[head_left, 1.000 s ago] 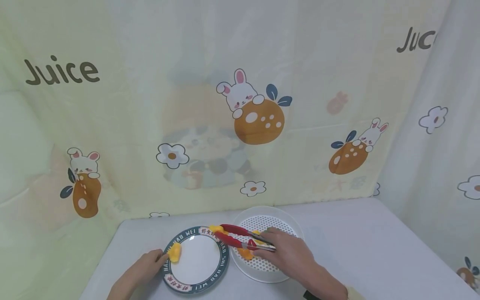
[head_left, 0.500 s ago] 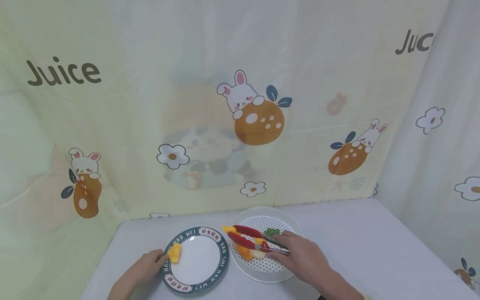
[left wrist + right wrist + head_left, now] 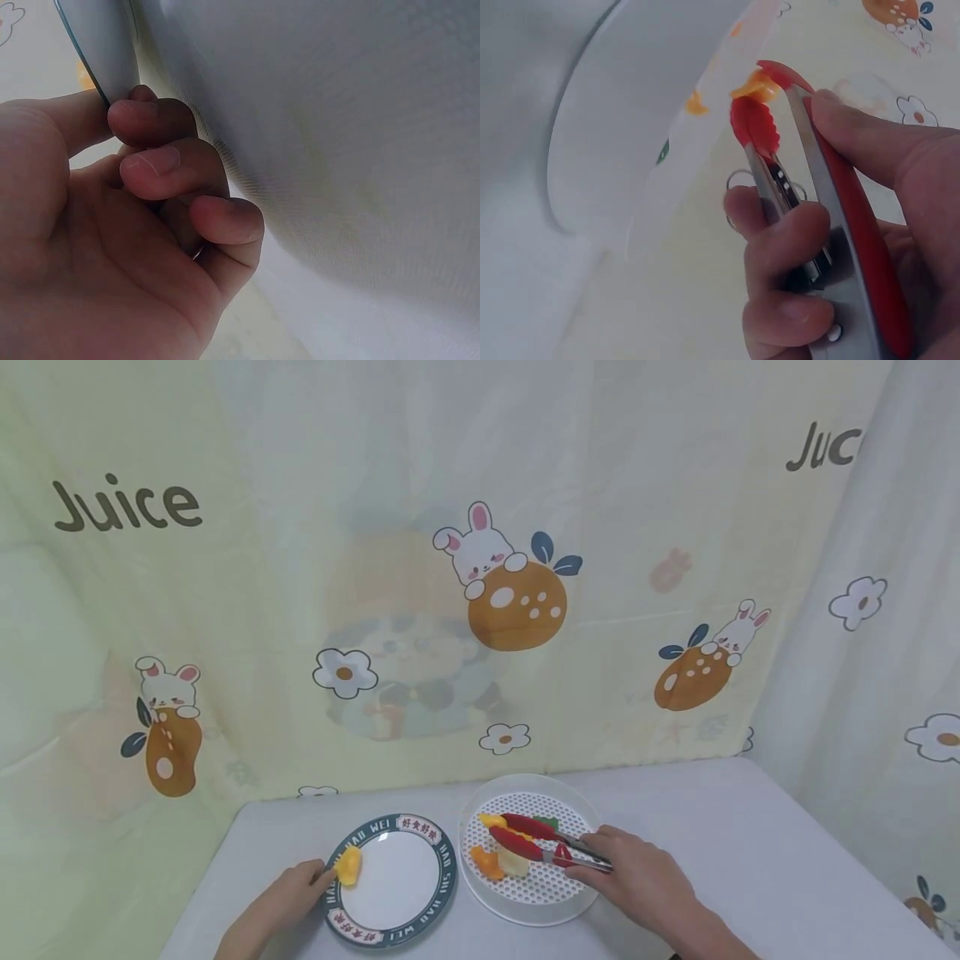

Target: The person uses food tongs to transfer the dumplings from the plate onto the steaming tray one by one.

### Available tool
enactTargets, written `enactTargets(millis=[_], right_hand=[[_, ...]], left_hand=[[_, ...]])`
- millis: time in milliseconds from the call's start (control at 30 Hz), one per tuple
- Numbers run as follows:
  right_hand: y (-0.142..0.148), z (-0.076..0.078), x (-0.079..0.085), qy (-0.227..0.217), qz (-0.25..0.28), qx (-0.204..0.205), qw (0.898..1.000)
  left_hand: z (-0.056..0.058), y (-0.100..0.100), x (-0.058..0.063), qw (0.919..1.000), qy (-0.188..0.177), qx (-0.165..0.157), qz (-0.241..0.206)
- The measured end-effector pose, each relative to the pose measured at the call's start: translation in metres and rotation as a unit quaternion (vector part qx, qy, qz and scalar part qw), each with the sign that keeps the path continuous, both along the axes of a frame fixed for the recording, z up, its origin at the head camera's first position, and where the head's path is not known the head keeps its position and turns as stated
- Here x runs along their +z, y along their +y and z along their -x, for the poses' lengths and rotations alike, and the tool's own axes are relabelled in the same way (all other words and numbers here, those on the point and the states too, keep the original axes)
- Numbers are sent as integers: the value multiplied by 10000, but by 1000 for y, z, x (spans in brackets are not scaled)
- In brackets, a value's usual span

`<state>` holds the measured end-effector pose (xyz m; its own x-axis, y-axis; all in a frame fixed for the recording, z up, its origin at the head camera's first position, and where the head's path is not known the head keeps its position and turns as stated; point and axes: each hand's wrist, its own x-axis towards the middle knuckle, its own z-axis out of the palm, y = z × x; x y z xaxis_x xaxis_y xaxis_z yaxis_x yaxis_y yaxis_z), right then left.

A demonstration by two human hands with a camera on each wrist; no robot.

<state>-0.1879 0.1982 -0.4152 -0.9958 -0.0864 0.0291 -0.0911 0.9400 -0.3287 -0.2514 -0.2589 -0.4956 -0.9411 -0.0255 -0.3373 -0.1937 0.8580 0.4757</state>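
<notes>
At the left, my left hand (image 3: 288, 893) pinches the rim of a white plate (image 3: 423, 918) with a dark green lettered border; the left wrist view shows the plate edge between thumb and finger. A yellow piece (image 3: 348, 866) lies on the plate's left side. My right hand (image 3: 641, 872) grips metal tongs (image 3: 859, 232) with red tips and handles. Between the tong tips is a yellow-orange piece (image 3: 760, 87), over a round white perforated strainer tray (image 3: 551, 912). Inside the tray are an orange piece (image 3: 487, 862), a pale piece (image 3: 513, 861) and a partly hidden green piece (image 3: 547, 822).
Plate and tray stand side by side on a white-covered table (image 3: 697, 843). A printed curtain (image 3: 630, 610) with rabbits and fruit hangs right behind the table's back edge. Another curtain (image 3: 862, 693) borders the right side.
My right hand has moved right with the tongs, carrying the yellow piece from over the plate's right rim to over the tray. The left hand and plate stay put.
</notes>
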Motion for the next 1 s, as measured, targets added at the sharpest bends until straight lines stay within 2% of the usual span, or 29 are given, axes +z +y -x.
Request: enactTargets(millis=[167,400,600,1000], right_hand=[[17,-1,7,32,-191,57,9998],[32,0,13,-290,-415,-13,9987],[41,-1,14,-344,-511,12,9981],[43,0,17,-547,-623,51,9965]], left_hand=[[-1,0,1,10000,48,-31,-11],[-2,1,2,10000,39,-15,-3],[0,1,3,10000,21,8,5],[0,0,1,10000,34,-16,0]])
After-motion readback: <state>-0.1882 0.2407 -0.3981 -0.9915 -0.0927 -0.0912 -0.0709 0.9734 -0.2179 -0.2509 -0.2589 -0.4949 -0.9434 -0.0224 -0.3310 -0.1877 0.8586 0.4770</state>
